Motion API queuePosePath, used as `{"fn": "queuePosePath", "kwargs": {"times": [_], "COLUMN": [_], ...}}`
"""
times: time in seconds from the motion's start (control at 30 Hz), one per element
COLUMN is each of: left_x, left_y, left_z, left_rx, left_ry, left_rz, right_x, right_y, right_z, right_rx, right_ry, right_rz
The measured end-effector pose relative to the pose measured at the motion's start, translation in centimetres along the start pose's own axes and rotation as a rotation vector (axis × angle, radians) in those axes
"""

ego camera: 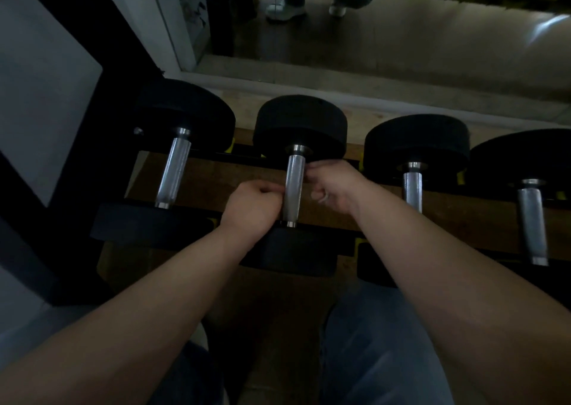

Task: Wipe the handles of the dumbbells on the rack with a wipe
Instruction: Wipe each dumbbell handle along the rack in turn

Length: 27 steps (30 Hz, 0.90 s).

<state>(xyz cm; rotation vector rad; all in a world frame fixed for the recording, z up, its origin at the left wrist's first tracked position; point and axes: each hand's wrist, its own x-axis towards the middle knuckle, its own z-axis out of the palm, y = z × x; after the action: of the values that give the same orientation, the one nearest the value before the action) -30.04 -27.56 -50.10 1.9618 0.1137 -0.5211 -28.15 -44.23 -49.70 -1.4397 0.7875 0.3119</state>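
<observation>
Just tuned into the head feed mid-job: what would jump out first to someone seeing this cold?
Both hands meet at the silver handle of the second dumbbell from the left: the left hand against its left side, the right hand against its right, fingers curled. No wipe shows. Four black dumbbells line the rack, and a mirror above reflects a person's shoes.
</observation>
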Motion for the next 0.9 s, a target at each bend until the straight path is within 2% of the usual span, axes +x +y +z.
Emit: {"fn": "queuePosePath", "kwargs": {"times": [0.13, 0.2, 0.33, 0.37, 0.43, 0.57, 0.67, 0.77, 0.83, 0.9], "left_x": [0.1, 0.0, 0.0, 0.1, 0.2, 0.3, 0.0, 0.2, 0.3, 0.2], "left_y": [-0.1, 0.0, 0.0, -0.1, -0.2, -0.2, -0.1, -0.1, -0.1, -0.1], "left_z": [0.0, 0.0, -0.1, -0.1, -0.2, -0.2, -0.3, -0.5, -0.5, -0.4], "left_rx": [-0.018, -0.022, -0.029, -0.029, -0.027, -0.02, -0.02, -0.013, -0.012, -0.005], "left_ry": [0.002, -0.001, -0.002, -0.009, -0.018, -0.027, -0.04, -0.047, -0.038, -0.051], "left_rz": [-0.006, -0.002, 0.004, 0.005, 0.01, 0.017, 0.021, 0.019, 0.014, 0.015], "right_x": [-0.9, -0.1, 1.6, 1.7, 1.6, 1.3, 1.9, 2.6, 2.6, 1.8], "right_y": [1.8, 1.6, 0.6, 0.8, 1.4, 2.1, 1.8, 1.4, 1.4, 1.7], "right_z": [-1.1, -1.0, -0.3, -0.1, -0.3, -1.7, -1.7, -1.3, -1.3, -1.7], "right_rx": [-0.413, -0.334, 0.176, 0.193, 0.075, -0.183, -0.072, 0.161, 0.151, -0.01], "right_ry": [-0.255, -0.258, -0.132, -0.142, -0.196, -0.322, -0.325, -0.276, -0.267, -0.267], "right_rz": [0.214, 0.261, 0.171, 0.155, 0.168, 0.312, 0.324, 0.22, 0.184, 0.218]}}
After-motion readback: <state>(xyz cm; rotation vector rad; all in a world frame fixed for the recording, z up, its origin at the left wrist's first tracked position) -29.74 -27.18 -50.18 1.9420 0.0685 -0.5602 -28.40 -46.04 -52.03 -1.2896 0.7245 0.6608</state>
